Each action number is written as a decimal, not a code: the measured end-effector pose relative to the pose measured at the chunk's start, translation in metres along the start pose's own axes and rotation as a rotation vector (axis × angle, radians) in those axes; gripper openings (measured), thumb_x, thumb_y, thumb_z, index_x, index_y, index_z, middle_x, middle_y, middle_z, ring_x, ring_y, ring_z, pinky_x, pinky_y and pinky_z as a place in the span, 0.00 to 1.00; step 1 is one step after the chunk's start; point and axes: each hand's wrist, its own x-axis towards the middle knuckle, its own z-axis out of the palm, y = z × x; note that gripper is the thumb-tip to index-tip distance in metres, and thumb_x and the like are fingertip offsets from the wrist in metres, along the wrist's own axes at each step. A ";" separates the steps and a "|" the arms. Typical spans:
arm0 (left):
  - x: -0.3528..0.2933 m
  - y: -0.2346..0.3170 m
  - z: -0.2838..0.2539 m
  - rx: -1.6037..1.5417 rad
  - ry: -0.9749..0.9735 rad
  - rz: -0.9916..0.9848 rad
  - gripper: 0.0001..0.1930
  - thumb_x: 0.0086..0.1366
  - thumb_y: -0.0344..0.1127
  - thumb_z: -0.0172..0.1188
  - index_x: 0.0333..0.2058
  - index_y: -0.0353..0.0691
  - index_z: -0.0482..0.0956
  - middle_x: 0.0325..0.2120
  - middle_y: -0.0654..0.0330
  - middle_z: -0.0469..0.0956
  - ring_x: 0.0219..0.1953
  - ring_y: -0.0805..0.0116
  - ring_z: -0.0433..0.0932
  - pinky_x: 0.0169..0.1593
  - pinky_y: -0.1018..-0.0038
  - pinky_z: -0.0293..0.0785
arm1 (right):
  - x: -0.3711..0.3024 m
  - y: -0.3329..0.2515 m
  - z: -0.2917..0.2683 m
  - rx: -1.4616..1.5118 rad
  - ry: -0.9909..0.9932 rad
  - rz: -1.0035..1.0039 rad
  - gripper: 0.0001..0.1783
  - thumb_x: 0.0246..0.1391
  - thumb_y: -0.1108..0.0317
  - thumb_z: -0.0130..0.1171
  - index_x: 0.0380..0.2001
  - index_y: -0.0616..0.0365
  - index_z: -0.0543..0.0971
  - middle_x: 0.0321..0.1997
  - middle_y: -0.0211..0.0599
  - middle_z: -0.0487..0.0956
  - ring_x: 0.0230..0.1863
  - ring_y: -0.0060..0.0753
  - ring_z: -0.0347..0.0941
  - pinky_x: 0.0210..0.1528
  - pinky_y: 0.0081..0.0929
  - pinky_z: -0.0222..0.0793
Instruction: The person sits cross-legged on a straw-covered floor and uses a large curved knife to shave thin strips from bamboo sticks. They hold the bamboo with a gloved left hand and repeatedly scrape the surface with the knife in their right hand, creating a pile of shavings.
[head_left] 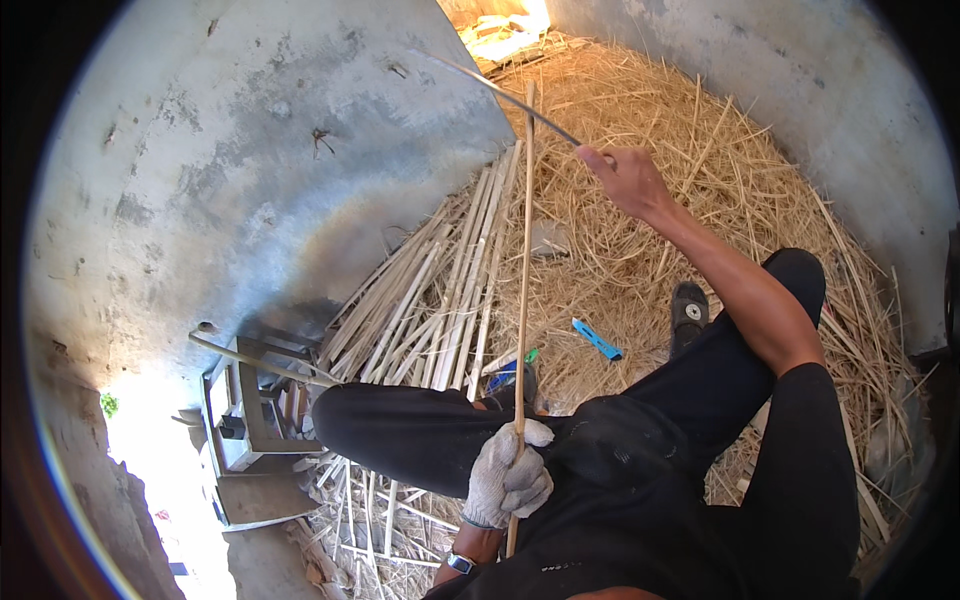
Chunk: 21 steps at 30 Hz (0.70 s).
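My left hand [508,474], in a whitish knit glove, is closed round the lower part of a long, slim bamboo strip [525,270]. The strip runs upright through the picture, away from my lap. My bare right hand [627,180] is raised at the far right of the strip. Its fingers are wrapped round the end of a long, thin grey blade [545,120], whose handle is hidden in the hand. The blade slants up to the left and crosses the strip near its far end; I cannot tell whether the two touch.
Many split bamboo strips [440,280] lean by the grey wall [220,130] on the left. Shavings [640,110] cover the floor, with a light blue tool [597,340] lying on them. A wooden frame or stool [250,420] stands beside my left knee.
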 end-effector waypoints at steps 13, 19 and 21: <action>0.005 0.007 -0.001 0.001 0.060 -0.004 0.19 0.77 0.48 0.43 0.47 0.35 0.70 0.08 0.73 0.52 0.04 0.81 0.52 0.07 0.80 0.48 | -0.038 -0.029 0.024 -0.040 -0.251 -0.129 0.37 0.61 0.30 0.48 0.14 0.52 0.73 0.07 0.23 0.63 0.07 0.23 0.55 0.09 0.27 0.50; -0.006 0.004 0.004 0.243 0.242 -0.134 0.20 0.77 0.47 0.43 0.47 0.34 0.73 0.09 0.73 0.53 0.05 0.82 0.51 0.09 0.81 0.48 | 0.007 0.007 -0.004 -0.129 -0.104 0.495 0.40 0.65 0.31 0.40 0.08 0.48 0.64 0.09 0.22 0.58 0.11 0.26 0.54 0.15 0.32 0.48; -0.001 0.007 0.007 0.378 0.301 -0.107 0.19 0.77 0.45 0.42 0.48 0.33 0.73 0.10 0.73 0.53 0.06 0.82 0.51 0.10 0.81 0.48 | 0.006 0.011 -0.008 -0.120 -0.037 0.590 0.38 0.65 0.32 0.42 0.07 0.45 0.62 0.10 0.19 0.57 0.11 0.23 0.51 0.16 0.31 0.48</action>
